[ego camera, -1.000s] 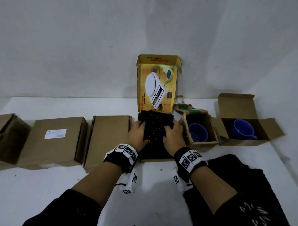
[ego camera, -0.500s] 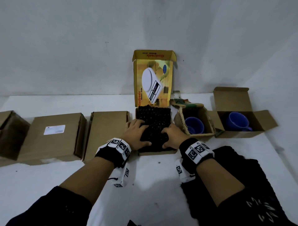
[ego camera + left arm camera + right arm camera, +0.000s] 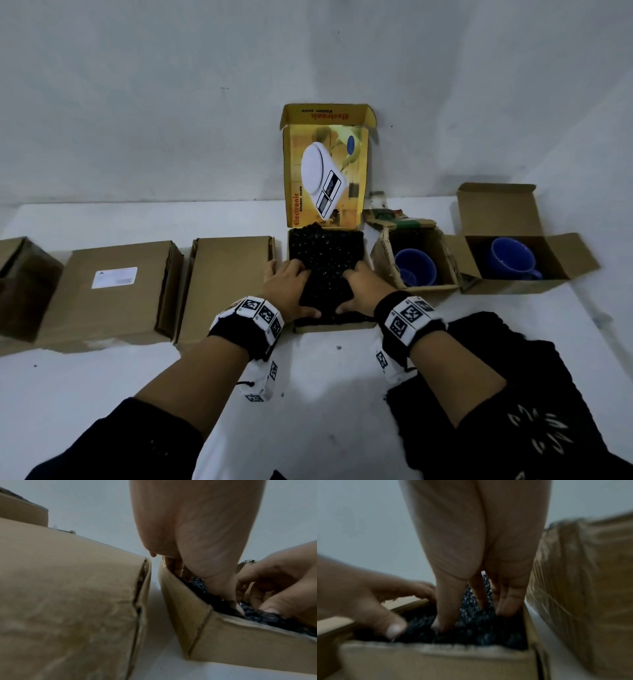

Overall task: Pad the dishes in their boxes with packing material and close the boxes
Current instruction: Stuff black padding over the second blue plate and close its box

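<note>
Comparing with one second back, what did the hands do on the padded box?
Both the left hand and right hand slid from the middle of the black bubble wrap toward the box's near edge, pressing and tucking it in. The scale box lid stays up; both blue mugs are unpadded.

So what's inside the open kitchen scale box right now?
Black bubble wrap fills the kitchen scale box, with the left hand and right hand pressing it down. Anything underneath is covered.
</note>
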`<state>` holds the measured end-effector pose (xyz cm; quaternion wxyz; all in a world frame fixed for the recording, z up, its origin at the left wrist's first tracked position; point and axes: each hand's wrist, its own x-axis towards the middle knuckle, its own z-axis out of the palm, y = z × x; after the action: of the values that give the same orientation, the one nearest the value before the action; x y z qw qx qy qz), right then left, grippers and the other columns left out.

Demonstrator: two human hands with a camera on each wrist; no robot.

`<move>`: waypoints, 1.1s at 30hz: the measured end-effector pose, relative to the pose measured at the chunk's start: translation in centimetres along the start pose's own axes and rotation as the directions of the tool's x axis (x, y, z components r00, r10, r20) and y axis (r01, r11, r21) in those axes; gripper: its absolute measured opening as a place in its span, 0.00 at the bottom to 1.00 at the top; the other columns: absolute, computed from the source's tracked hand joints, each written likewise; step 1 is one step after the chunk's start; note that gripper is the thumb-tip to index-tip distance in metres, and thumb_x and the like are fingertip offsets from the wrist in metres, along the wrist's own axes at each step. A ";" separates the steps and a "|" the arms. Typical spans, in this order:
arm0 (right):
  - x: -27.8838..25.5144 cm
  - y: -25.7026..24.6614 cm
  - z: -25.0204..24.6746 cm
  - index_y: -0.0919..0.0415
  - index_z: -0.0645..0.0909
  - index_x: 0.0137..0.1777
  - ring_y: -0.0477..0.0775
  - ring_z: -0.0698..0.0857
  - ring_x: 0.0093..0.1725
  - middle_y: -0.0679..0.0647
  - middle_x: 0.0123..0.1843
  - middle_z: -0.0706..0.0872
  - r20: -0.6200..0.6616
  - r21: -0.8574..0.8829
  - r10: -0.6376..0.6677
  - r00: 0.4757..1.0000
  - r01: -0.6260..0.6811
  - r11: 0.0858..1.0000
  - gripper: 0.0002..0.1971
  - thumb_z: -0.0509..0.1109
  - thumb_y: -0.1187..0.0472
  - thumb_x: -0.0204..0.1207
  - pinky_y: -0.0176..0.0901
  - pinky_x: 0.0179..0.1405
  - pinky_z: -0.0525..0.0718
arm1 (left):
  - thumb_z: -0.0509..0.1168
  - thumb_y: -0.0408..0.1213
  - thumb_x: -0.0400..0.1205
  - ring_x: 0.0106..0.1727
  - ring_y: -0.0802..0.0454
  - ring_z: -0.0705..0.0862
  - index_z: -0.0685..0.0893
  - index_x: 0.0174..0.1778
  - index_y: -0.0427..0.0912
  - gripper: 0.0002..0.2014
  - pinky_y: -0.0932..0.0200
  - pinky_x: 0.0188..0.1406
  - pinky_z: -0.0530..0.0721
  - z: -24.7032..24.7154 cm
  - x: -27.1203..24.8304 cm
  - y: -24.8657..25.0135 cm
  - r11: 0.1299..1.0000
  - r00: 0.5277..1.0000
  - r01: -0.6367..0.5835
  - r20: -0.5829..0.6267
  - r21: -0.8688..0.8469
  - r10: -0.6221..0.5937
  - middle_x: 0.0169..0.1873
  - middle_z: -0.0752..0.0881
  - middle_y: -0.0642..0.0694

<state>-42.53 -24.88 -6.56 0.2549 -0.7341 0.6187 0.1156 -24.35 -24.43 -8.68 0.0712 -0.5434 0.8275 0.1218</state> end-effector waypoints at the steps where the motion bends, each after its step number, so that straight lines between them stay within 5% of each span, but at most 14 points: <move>1: 0.1 -0.1 0.3 0.63 0.71 0.71 0.65 0.75 0.66 0.62 0.70 0.67 0.007 -0.031 0.007 1.000 -0.007 1.000 0.37 0.79 0.46 0.66 0.54 0.67 0.77 | 0.67 0.67 0.69 0.79 0.47 0.60 0.62 0.79 0.43 0.48 0.39 0.80 0.47 0.0 0.0 0.1 1.000 1.000 0.006 0.000 0.021 -0.006 0.76 0.61 0.44; 6: 0.7 0.3 -0.3 0.63 0.70 0.72 0.65 0.73 0.67 0.63 0.70 0.67 0.020 -0.022 0.002 1.000 -0.001 1.000 0.39 0.79 0.46 0.65 0.53 0.68 0.76 | 0.65 0.69 0.69 0.81 0.43 0.55 0.54 0.81 0.39 0.54 0.38 0.79 0.48 -0.2 0.1 0.3 0.993 0.999 0.016 0.036 0.114 -0.020 0.81 0.52 0.41; 11: 2.5 -0.7 -2.3 0.61 0.60 0.79 0.66 0.63 0.75 0.64 0.75 0.62 -0.229 0.023 -0.026 0.973 0.032 0.999 0.42 0.75 0.46 0.71 0.57 0.75 0.68 | 0.66 0.70 0.66 0.80 0.41 0.58 0.56 0.81 0.38 0.55 0.37 0.79 0.49 -0.2 0.7 0.3 0.990 0.998 0.022 0.053 0.140 -0.029 0.79 0.56 0.39; 14: 4.1 -1.3 -2.0 0.58 0.54 0.81 0.66 0.62 0.77 0.63 0.79 0.60 -0.147 -0.063 -0.004 0.989 -0.005 0.998 0.41 0.70 0.44 0.75 0.59 0.73 0.68 | 0.67 0.70 0.65 0.79 0.41 0.59 0.56 0.81 0.39 0.55 0.37 0.79 0.50 -0.2 1.0 0.4 0.990 0.997 0.036 0.064 0.139 -0.045 0.79 0.57 0.40; 20: 5.4 -0.5 -1.6 0.56 0.61 0.78 0.66 0.63 0.75 0.62 0.75 0.64 -0.113 -0.161 -0.005 0.994 -0.013 0.987 0.34 0.66 0.43 0.76 0.62 0.71 0.63 | 0.70 0.68 0.64 0.78 0.42 0.59 0.57 0.80 0.40 0.55 0.35 0.79 0.51 -0.2 1.2 0.6 0.992 0.996 0.051 0.071 0.118 -0.059 0.78 0.58 0.41; 24: 6.2 -1.2 -2.6 0.59 0.71 0.70 0.67 0.65 0.73 0.62 0.72 0.65 -0.224 -0.130 -0.046 0.974 0.017 0.991 0.22 0.65 0.51 0.79 0.62 0.69 0.68 | 0.69 0.69 0.64 0.78 0.41 0.58 0.56 0.81 0.40 0.56 0.35 0.79 0.49 -0.2 1.2 0.5 0.993 0.995 0.049 0.079 0.111 -0.058 0.78 0.58 0.42; 29: 6.6 -1.4 -1.9 0.61 0.65 0.75 0.67 0.66 0.71 0.62 0.73 0.65 -0.104 -0.144 -0.085 0.991 0.070 0.987 0.25 0.64 0.57 0.80 0.59 0.69 0.72 | 0.67 0.70 0.66 0.80 0.41 0.56 0.54 0.81 0.39 0.56 0.34 0.79 0.47 -0.3 0.9 0.3 0.993 0.995 0.030 0.093 0.111 -0.040 0.80 0.55 0.42; 33: 6.4 -1.1 -3.6 0.63 0.74 0.68 0.66 0.74 0.66 0.63 0.67 0.72 -0.048 -0.016 -0.093 0.995 0.092 0.996 0.17 0.60 0.57 0.83 0.58 0.65 0.77 | 0.67 0.68 0.68 0.78 0.42 0.62 0.64 0.78 0.42 0.49 0.34 0.78 0.47 -1.3 0.9 -0.1 0.995 0.993 -0.024 0.115 0.092 0.013 0.77 0.63 0.42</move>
<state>-40.61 -32.07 -6.43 0.2398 -0.7663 0.5893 0.0899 -24.62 -25.65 -7.70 0.1424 -0.5240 0.8319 0.1145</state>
